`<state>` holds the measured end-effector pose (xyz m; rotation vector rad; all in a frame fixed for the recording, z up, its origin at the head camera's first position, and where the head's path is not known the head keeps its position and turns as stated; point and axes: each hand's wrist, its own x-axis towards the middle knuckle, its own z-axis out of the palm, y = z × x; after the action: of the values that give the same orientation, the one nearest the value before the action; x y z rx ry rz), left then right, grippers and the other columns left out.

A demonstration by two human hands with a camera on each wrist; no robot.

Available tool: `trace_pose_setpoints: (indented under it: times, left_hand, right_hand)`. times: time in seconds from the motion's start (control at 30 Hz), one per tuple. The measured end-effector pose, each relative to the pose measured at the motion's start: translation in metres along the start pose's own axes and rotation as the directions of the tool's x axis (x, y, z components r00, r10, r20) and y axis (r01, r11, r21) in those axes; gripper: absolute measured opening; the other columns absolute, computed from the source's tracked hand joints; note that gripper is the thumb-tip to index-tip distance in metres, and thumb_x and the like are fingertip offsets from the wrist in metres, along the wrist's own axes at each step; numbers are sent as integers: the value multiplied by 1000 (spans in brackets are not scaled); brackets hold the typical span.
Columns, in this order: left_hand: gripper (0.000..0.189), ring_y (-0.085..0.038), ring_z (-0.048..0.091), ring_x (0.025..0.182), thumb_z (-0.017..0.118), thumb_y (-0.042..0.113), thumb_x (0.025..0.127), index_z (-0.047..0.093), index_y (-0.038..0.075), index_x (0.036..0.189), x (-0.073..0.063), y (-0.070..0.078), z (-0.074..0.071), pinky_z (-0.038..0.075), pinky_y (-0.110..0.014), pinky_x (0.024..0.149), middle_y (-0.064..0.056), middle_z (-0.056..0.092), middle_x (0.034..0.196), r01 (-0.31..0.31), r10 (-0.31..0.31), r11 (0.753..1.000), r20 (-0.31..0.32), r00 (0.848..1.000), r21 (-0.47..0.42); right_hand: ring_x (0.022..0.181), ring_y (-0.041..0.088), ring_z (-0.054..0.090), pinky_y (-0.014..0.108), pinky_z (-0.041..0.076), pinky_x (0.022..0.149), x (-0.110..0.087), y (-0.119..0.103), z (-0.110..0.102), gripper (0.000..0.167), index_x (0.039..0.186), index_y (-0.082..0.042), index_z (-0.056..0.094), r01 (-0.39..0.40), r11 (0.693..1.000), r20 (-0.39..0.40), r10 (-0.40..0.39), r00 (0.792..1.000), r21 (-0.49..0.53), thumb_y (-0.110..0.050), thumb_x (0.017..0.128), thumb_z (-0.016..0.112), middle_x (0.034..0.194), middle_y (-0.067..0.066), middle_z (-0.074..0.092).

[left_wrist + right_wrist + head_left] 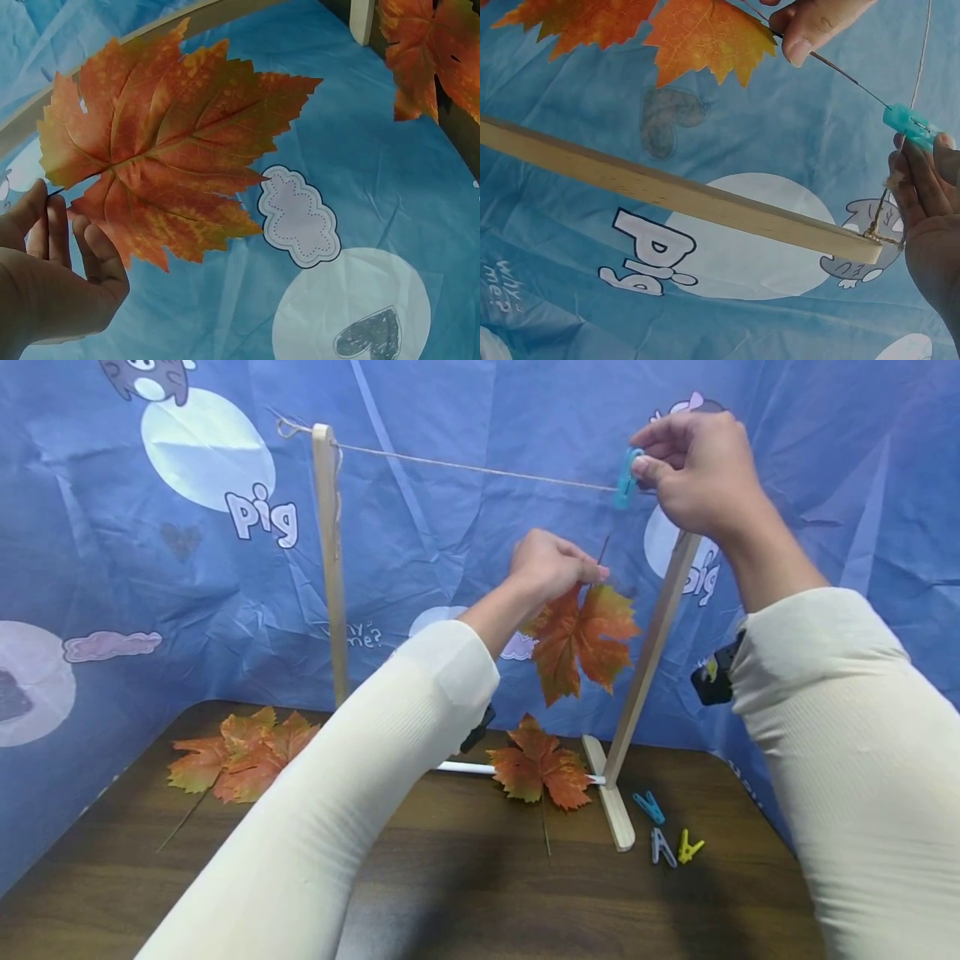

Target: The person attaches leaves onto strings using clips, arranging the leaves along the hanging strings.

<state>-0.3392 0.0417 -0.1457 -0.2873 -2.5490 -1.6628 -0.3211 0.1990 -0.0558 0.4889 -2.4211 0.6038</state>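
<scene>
My left hand (553, 564) pinches the stem of an orange artificial maple leaf (583, 639), which hangs below the fingers. In the left wrist view the same leaf (165, 150) spreads out from the fingertips. My right hand (705, 472) pinches a turquoise clothespin (627, 478) at the right end of a thin string (480, 468). The right wrist view shows the clothespin (911, 124) on the string, with the tip of the leaf stem (847, 75) reaching its jaws. Whether the stem is clamped there I cannot tell.
The string runs between a left wooden post (330, 560) and a right wooden post (652, 660). Leaves lie on the table at left (240, 756) and by the stand's foot (542, 764). Blue (649, 807), grey (662, 847) and yellow (688, 847) clothespins lie at right.
</scene>
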Motion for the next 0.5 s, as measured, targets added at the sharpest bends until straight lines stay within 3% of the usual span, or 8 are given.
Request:
trace_pose_setpoints:
  times: [0.3,0.5]
  left_hand:
    - [9,-6,61,108,84,32,87,84,24,83,1,11,-2,51,-25,87,14,74,97,-13,13,1000,-12,1000,3]
    - [8,-4,62,107,82,27,90,85,23,85,0,12,-4,51,-23,84,15,76,89,-18,17,999,-19,1000,-38]
  right_hand:
    - [106,13,68,29,52,94,0,0,1,36,138,-6,62,-32,999,64,32,997,-11,-23,108,53,125,15,69]
    - [106,15,68,33,52,97,1,-1,0,37,137,-5,63,-7,999,57,10,998,-38,-25,108,52,126,16,69]
